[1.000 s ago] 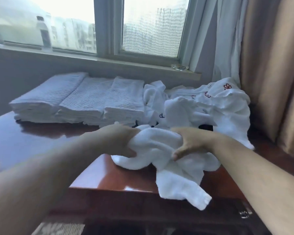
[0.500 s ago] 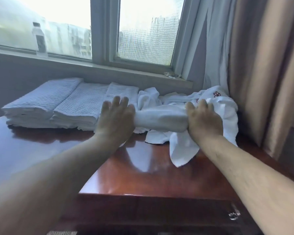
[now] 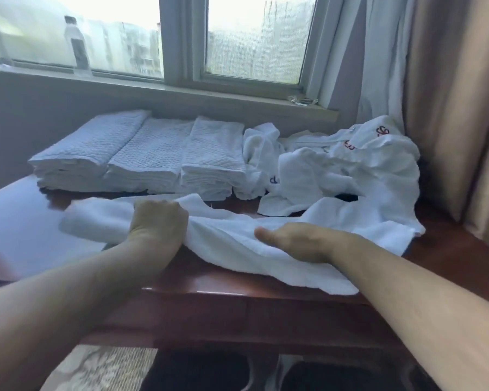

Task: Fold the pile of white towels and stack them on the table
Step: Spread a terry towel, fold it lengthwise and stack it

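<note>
Where the window [image 3: 237, 38] fills the far wall, beige curtain [image 3: 458, 108] hanging at its right side, a dark red wooden table [image 3: 209, 283] runs below the sill. Folded stacks [image 3: 141, 156] of white waffle-weave towels, three side by side and touching, along table's far left edge. Loose pile [image 3: 350, 170] of crumpled white towels at far right, against the curtain; red stitched marks on the top ones, a blue mark lower down. One white towel [image 3: 232, 241] spread crosswise near the front edge, between stacks and viewer; its right end reaches the pile, its near right corner hangs just over the table edge. Left hand [image 3: 157, 224] clenched in a fist, bunching the towel's upper edge left of centre. Right hand [image 3: 297, 241] flat, palm down on the towel, thumb pointing left; fingers mostly hidden, no grip visible. Plastic bottle [image 3: 76, 43] upright on the sill, far left. Small clear object [image 3: 302, 100] on sill's right end, too blurred to identify.
</note>
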Tool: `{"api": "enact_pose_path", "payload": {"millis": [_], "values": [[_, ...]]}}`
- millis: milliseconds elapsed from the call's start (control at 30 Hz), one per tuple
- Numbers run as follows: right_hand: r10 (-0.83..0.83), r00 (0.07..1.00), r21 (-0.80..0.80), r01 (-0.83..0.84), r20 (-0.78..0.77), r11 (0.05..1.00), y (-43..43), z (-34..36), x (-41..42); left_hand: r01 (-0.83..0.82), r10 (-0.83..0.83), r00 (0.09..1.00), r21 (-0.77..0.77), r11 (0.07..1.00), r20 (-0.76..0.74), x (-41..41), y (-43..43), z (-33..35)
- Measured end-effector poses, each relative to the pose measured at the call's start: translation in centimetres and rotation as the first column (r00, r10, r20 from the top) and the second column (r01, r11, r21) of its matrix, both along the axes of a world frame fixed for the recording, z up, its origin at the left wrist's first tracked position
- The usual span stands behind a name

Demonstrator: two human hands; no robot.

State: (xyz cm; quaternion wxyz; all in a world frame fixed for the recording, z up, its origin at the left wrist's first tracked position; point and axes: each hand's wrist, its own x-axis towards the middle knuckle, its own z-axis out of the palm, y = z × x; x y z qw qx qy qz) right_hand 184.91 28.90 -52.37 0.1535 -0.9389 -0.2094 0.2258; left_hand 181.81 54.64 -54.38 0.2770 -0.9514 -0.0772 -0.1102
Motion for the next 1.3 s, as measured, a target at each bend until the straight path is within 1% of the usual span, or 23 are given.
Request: {"api": "enact_pose_path", "payload": {"millis": [67,133,200,233,300,333,400,433,467,533,567,633,667,733,800,867,933,1000,1067,1100,1133,1200,1300], "values": [[-0.036,0.999,0.058,0.037,-0.011,0.998,1.9,-1.4,1.2,0.160,-0.158,0.986,-0.033,0.987,0.055,-0.3,1.3,-0.1],[-0.040,0.995,0.094,0.031,0.094,0.995,3.7,-2.7,2.5,0.386,-0.386,0.922,0.014,0.922,0.001,-0.2,3.1,-0.7],[-0.089,0.979,0.079,0.075,0.186,0.994,4.6,-3.7,3.9,0.489,-0.497,0.863,-0.098,0.867,-0.095,-0.7,5.2,-1.3],[-0.056,0.974,0.001,0.057,0.221,0.998,4.9,-4.0,4.5,0.489,-0.520,0.842,-0.207,0.847,-0.140,-1.1,6.1,-1.5],[-0.005,0.963,-0.115,0.037,0.269,0.993,4.8,-4.6,5.0,0.377,-0.521,0.821,-0.464,0.802,-0.233,-1.9,7.6,-1.6],[-0.006,0.963,-0.113,0.038,0.270,0.993,4.9,-4.9,5.3,0.285,-0.511,0.826,-0.604,0.744,-0.240,-2.2,8.1,-1.2],[-0.013,0.964,-0.084,0.037,0.267,0.996,5.2,-5.8,5.6,0.077,-0.425,0.886,-0.847,0.526,-0.184,-1.9,8.6,-0.1],[-0.007,0.961,-0.084,0.031,0.276,0.996,5.4,-6.2,5.6,0.003,-0.355,0.917,-0.887,0.462,-0.182,-1.5,8.7,0.3],[-0.004,0.955,-0.076,0.028,0.295,0.997,5.6,-6.4,5.7,-0.051,-0.290,0.933,-0.875,0.482,-0.214,-1.1,8.5,0.7],[0.033,0.942,-0.069,-0.011,0.334,0.998,5.6,-7.2,5.8,-0.010,-0.240,0.937,-0.706,0.708,-0.254,-0.3,8.2,0.8],[0.076,0.936,-0.085,-0.050,0.343,0.995,5.4,-7.6,5.8,0.077,-0.295,0.925,-0.644,0.761,-0.239,0.0,8.1,0.3],[0.162,0.926,-0.122,-0.128,0.341,0.984,4.7,-8.2,5.5,0.166,-0.464,0.838,-0.674,0.720,-0.288,0.1,8.0,-0.5],[0.195,0.919,-0.135,-0.157,0.342,0.978,4.3,-8.3,5.4,0.109,-0.485,0.800,-0.711,0.695,-0.352,0.1,7.8,-0.8],[0.257,0.901,-0.151,-0.216,0.351,0.965,3.5,-8.1,5.4,0.004,-0.426,0.772,-0.666,0.746,-0.472,0.5,7.3,-1.4],[0.304,0.889,-0.178,-0.257,0.343,0.950,2.9,-7.8,5.3,-0.068,-0.326,0.836,-0.673,0.736,-0.441,1.1,6.6,-1.6],[0.241,0.898,-0.144,-0.201,0.369,0.969,2.8,-7.7,5.3,-0.068,-0.230,0.925,-0.728,0.683,-0.302,1.7,6.3,-1.2],[0.071,0.900,-0.058,-0.051,0.430,0.997,3.7,-7.2,5.5,-0.040,-0.169,0.950,-0.640,0.767,-0.262,1.6,6.1,-0.4],[-0.012,0.876,-0.058,0.045,0.481,0.997,5.2,-6.5,6.0,-0.083,-0.166,0.891,-0.512,0.855,-0.423,1.5,6.2,0.1],[0.022,0.894,-0.124,0.038,0.448,0.992,6.3,-6.1,6.4,-0.184,-0.110,0.744,-0.361,0.914,-0.659,1.4,6.8,0.6],[0.053,0.911,-0.156,0.012,0.408,0.988,6.7,-6.1,6.3,-0.220,-0.081,0.691,-0.316,0.923,-0.718,1.2,7.1,0.9],[0.079,0.924,-0.175,-0.014,0.375,0.985,7.0,-6.5,6.0,-0.236,-0.076,0.685,-0.320,0.918,-0.724,1.2,7.4,0.9],[0.100,0.934,-0.168,-0.043,0.343,0.985,7.4,-7.7,5.7,-0.207,-0.114,0.783,-0.430,0.879,-0.611,1.5,8.1,-0.3],[0.084,0.924,-0.104,-0.048,0.372,0.993,7.6,-7.9,6.0,-0.012,-0.161,0.964,-0.634,0.773,-0.213,1.6,8.2,-3.0]]}}
